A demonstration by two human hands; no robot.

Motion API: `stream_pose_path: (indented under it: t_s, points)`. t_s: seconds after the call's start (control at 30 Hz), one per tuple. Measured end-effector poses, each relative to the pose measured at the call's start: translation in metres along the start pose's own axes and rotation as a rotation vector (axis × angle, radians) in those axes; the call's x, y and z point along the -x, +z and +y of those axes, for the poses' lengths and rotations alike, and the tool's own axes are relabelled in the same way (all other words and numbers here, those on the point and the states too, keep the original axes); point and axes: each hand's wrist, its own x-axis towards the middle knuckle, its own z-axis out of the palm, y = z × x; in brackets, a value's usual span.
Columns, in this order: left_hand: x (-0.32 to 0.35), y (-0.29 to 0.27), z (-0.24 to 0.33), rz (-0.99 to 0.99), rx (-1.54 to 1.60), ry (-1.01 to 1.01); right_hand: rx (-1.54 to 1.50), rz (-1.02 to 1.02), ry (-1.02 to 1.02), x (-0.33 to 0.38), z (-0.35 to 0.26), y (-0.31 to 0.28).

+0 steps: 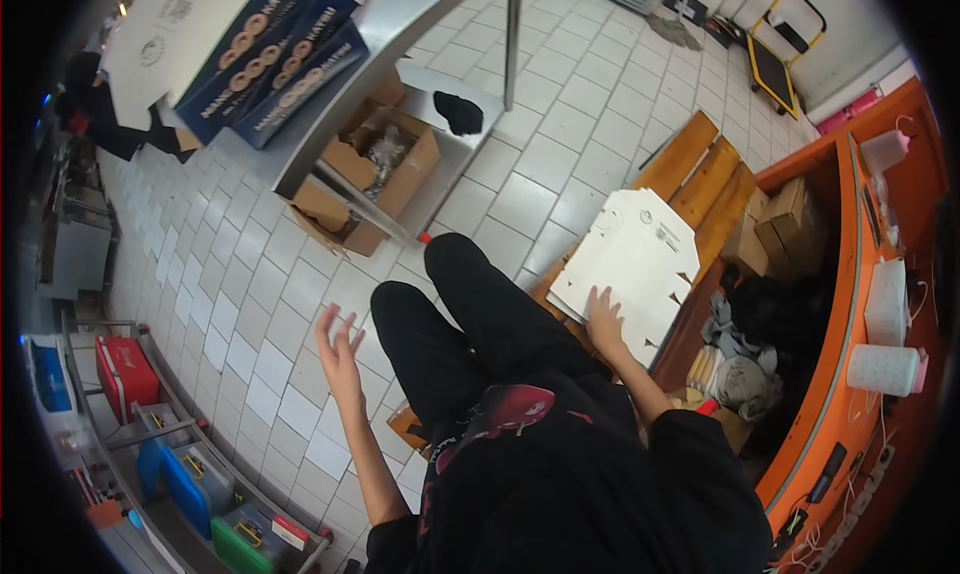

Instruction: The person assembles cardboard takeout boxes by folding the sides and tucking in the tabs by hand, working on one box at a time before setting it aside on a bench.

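A seated person in black presses the spread fingers of the right hand (604, 322) against a stack of white cardboard sheets (640, 249) lying flat on a slatted wooden table (706, 179), set to the person's right. The fingers lie on the near part of the top sheet, loosely extended rather than clenched; whether the thumb hooks an edge is impossible to tell. From those fingertips the stack reaches away from the body and off to the right, notched along its right side. It looks nearly as broad as it is long, so no clear long axis can be made out.

The left hand (338, 339), well apart from the wooden table on its left, hangs over the tiled floor (250, 314) with fingers parted and nothing in them, leaving the right much the nearer. Also left of the wooden table, a steel table (420, 4) carries blue boxes (265, 59); immediately right of the wooden table stands an orange cabinet (830, 424), brown boxes (793, 229) inside.
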Motion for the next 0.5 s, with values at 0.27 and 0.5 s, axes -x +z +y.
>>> stream_pose_path:
  t_s: [0.27, 0.5]
  points:
    - [0.005, 0.044, -0.008, -0.101, 0.028, -0.018, -0.316, 0.064, -0.382, 0.01, 0.038, -0.046]
    - [0.008, 0.092, -0.011, -0.45, 0.22, -0.084, -0.7, 0.429, -0.295, 0.016, 0.033, -0.127]
